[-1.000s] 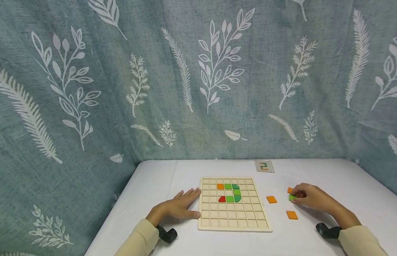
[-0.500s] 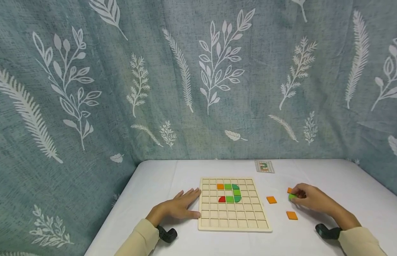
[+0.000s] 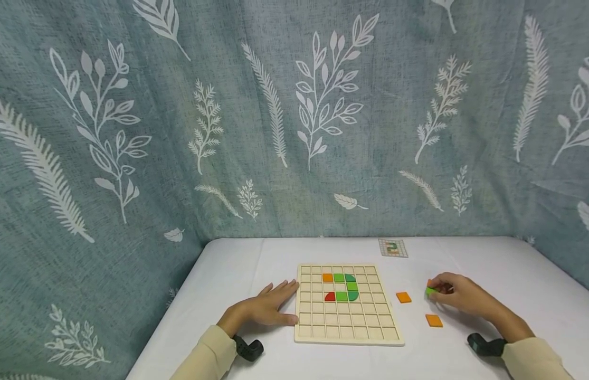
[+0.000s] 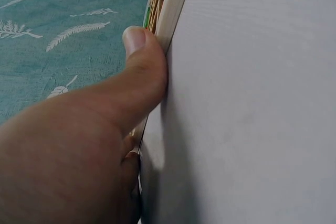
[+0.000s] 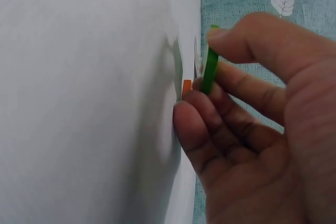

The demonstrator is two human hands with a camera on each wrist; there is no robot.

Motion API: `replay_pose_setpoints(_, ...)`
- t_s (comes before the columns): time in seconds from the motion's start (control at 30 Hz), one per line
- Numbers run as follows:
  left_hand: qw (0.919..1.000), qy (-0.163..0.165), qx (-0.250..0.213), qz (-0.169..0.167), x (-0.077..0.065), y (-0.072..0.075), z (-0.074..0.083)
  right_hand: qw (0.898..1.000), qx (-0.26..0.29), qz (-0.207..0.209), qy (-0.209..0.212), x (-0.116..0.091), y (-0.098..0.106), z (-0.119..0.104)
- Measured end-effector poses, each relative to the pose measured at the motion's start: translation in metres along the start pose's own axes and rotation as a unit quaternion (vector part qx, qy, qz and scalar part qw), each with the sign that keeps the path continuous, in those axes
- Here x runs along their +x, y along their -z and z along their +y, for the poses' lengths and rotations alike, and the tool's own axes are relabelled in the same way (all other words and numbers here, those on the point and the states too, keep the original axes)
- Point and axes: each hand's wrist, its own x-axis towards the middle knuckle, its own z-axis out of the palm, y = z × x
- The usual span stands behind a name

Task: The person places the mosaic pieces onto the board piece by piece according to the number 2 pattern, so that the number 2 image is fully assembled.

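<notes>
My right hand [image 3: 461, 293] pinches a green tile [image 5: 210, 72] between thumb and fingers, on the right of the table. In the right wrist view the tile stands on edge in the grip, its thin side showing, with the lower fingers curled close to the tablecloth. Behind those fingertips sits an orange tile [image 5: 187, 86], partly hidden. My left hand [image 3: 263, 307] lies with fingers spread against the left edge of a wooden grid board [image 3: 349, 333]. Its thumb [image 4: 144, 61] touches the board's side in the left wrist view. Orange, red and green pieces form a curved shape on the board's upper cells.
Two more orange tiles, one near the board [image 3: 404, 297] and one closer to me [image 3: 434, 320], lie on the white tablecloth [image 3: 256, 264]. A small card [image 3: 393, 247] printed with a coloured pattern lies at the back. A leaf-patterned curtain [image 3: 294, 132] hangs behind the table.
The green tile has shifted and turned slightly in my right fingers, with the hand moving a touch to the left. My left hand has stayed at the board's edge.
</notes>
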Motion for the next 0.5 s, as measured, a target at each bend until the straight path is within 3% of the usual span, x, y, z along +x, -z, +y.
replay_pose_setpoints(0.3,1.0000,-0.006,0.005,-0.002,0.001,-0.001,0.002,0.992,0.071,-0.025,0.100,0.006,0.000,-0.029)
replay_pose_setpoints(0.5,1.0000,-0.002,0.005,-0.002,-0.001,0.001,0.002,0.987,0.087,-0.048,0.125,0.010,-0.005,-0.046)
